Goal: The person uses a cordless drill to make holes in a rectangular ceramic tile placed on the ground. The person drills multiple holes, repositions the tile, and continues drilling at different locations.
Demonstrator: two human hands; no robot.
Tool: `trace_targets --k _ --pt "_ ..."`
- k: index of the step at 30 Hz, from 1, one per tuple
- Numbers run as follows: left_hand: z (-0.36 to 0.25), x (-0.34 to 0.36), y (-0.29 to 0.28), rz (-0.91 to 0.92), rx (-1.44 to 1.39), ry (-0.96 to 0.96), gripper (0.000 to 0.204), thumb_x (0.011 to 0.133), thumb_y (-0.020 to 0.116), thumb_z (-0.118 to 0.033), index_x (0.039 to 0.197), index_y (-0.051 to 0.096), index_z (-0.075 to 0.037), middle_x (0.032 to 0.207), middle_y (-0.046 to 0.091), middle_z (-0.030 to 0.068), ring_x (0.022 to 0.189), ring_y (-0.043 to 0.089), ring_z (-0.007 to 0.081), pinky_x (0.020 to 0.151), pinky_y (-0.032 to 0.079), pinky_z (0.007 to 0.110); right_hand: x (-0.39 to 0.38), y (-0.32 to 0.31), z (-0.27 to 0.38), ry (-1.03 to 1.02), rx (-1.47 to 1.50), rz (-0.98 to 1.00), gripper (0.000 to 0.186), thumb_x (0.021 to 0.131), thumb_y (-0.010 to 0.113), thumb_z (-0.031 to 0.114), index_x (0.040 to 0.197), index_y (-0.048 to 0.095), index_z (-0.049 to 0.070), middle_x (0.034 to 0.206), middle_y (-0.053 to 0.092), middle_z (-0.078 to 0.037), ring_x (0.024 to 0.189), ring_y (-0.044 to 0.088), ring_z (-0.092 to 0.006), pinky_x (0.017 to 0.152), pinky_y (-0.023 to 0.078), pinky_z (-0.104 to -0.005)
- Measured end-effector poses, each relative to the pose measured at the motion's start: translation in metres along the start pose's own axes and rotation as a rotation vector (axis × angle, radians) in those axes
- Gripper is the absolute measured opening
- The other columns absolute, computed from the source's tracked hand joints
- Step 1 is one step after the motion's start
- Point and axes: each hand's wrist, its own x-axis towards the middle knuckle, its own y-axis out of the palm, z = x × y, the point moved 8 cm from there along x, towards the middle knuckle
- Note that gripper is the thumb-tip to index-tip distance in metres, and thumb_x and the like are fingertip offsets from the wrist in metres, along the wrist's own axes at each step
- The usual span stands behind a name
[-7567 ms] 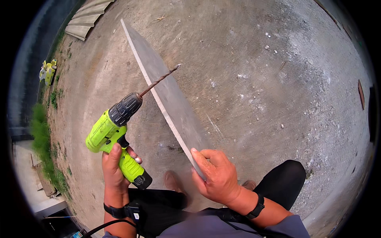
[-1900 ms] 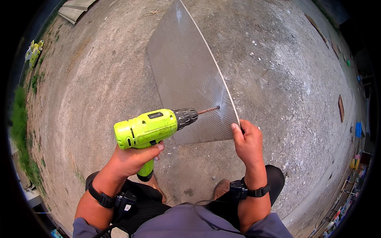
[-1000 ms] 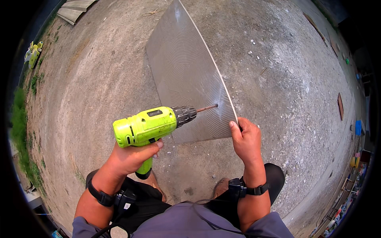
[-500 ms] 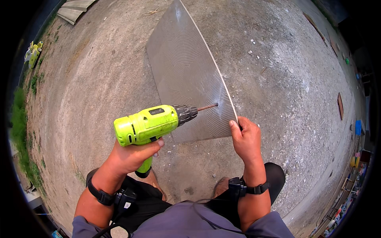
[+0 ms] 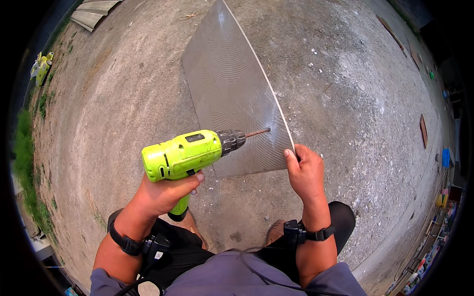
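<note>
My left hand (image 5: pixel 170 191) is wrapped round the handle of a bright green cordless drill (image 5: pixel 182 155), a finger by its trigger. From the black chuck a long reddish-brown drill bit (image 5: pixel 256 133) points right, its tip at a dark spot in a pale dusty patch on a grey tile (image 5: pixel 232 98). The large thin tile stands tilted on edge, with fine curved ridges over the face toward me. My right hand (image 5: pixel 306 170) pinches its near right corner, thumb on the ridged face and fingers behind, partly hidden.
Rough, dusty concrete ground (image 5: pixel 128 98) with small stones surrounds the tile. Corrugated sheets (image 5: pixel 94 12) lie at the far left, above a yellow object (image 5: pixel 42 66) and green plants (image 5: pixel 24 158). A reddish-brown strip (image 5: pixel 423 131) and a blue object (image 5: pixel 446 158) lie at the right.
The tile's near right corner and my right hand have shifted very slightly left. The bit's tip stays at the pale patch, and my left hand keeps its hold on the drill.
</note>
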Motion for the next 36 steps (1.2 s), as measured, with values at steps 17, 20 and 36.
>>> trace_targets --k 17,20,36 --pt "0.0000 0.0032 -0.0010 0.000 -0.004 0.016 0.032 0.083 0.072 -0.001 0.114 0.064 -0.001 0.083 0.066 0.0025 0.067 0.062 0.0104 0.060 0.051 0.028 0.0005 0.0016 -0.0029 0.020 0.018 0.000 0.018 0.091 0.066 0.015 0.094 0.069 -0.002 0.072 0.063 -0.013 0.062 0.059 -0.0194 0.059 0.046 -0.0328" --pt "-0.0015 0.0037 -0.0006 -0.008 0.000 0.017 0.032 0.083 0.072 0.000 0.114 0.064 -0.001 0.083 0.066 0.0026 0.067 0.062 0.0104 0.059 0.050 0.028 0.0004 0.0014 -0.0029 0.015 0.010 -0.004 0.018 0.091 0.066 0.016 0.094 0.070 -0.002 0.073 0.064 -0.014 0.063 0.060 -0.0211 0.060 0.047 -0.0333" --pt "0.0018 0.0040 -0.0003 -0.011 0.015 0.020 0.031 0.083 0.073 -0.001 0.113 0.065 -0.002 0.082 0.066 0.0016 0.068 0.061 0.0100 0.060 0.050 0.028 0.0004 0.0016 -0.0040 0.014 -0.013 0.002 0.019 0.090 0.066 0.017 0.095 0.070 -0.001 0.076 0.065 -0.015 0.066 0.063 -0.0253 0.063 0.048 -0.0343"
